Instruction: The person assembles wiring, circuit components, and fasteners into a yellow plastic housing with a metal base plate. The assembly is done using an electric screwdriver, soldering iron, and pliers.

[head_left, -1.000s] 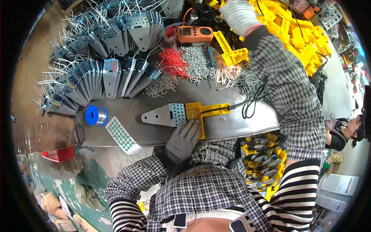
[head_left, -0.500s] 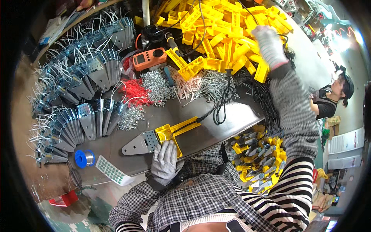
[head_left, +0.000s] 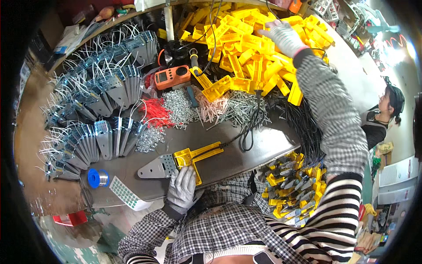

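My left hand (head_left: 181, 187), in a grey glove, grips the near edge of a yellow plastic housing (head_left: 198, 174) lying open on the bench. A grey metal plate (head_left: 154, 168) with holes juts from the housing's left end. A black cord (head_left: 231, 140) runs out along its narrow yellow arm. My right hand (head_left: 285, 37), in a pale glove, is stretched far out over a heap of yellow plastic housings (head_left: 246, 48). A dark hanging cord meets its fingers; whether they hold anything is not plain.
Rows of metal plates with white wires (head_left: 105, 136) stand at left. Screws (head_left: 244, 108), red parts (head_left: 156, 111) and an orange meter (head_left: 172, 77) lie mid-bench. A solder spool (head_left: 98, 178) and sticker sheet (head_left: 127, 192) sit near the front. Finished-looking yellow-grey pieces (head_left: 303, 185) lie below the bench edge. Another person (head_left: 378, 119) is at right.
My right hand has moved left and slightly farther over the yellow heap. My left hand stays on the housing, which has shifted slightly left in view. The whole view has tilted a little.
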### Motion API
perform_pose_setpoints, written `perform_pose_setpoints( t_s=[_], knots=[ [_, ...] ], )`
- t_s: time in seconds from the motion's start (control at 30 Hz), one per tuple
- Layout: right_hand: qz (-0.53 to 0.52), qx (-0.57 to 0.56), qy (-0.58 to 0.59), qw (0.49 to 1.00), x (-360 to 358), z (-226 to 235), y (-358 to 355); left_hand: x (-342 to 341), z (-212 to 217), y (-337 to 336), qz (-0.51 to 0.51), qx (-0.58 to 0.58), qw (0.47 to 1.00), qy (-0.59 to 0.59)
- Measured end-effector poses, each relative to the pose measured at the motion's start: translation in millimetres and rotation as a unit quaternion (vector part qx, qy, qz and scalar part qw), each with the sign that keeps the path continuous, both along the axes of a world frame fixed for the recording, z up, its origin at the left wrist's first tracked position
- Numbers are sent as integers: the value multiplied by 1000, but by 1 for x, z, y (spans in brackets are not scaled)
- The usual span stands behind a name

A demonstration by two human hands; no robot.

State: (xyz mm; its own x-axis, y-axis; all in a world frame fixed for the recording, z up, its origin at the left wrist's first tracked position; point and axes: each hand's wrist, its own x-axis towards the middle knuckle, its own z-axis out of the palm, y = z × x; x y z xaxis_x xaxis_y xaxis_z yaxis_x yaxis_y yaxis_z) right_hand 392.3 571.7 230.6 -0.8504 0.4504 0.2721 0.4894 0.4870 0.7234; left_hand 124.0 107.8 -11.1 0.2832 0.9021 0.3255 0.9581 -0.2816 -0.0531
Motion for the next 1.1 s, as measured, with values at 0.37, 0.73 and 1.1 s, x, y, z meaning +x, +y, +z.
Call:
perform_pose_setpoints(
  t_s=[0.37,0.73,1.1],
  knots=[
    [111,-236,392,882,-10,-64,-120,-6,-8,-3,-10,-19,998,-66],
    [129,-680,550,467,-76,-191,-283,-15,-18,-2,-8,-37,997,-61],
    [39,-826,534,176,-65,-193,-286,-14,-9,3,-38,-29,987,-152]
  ],
)
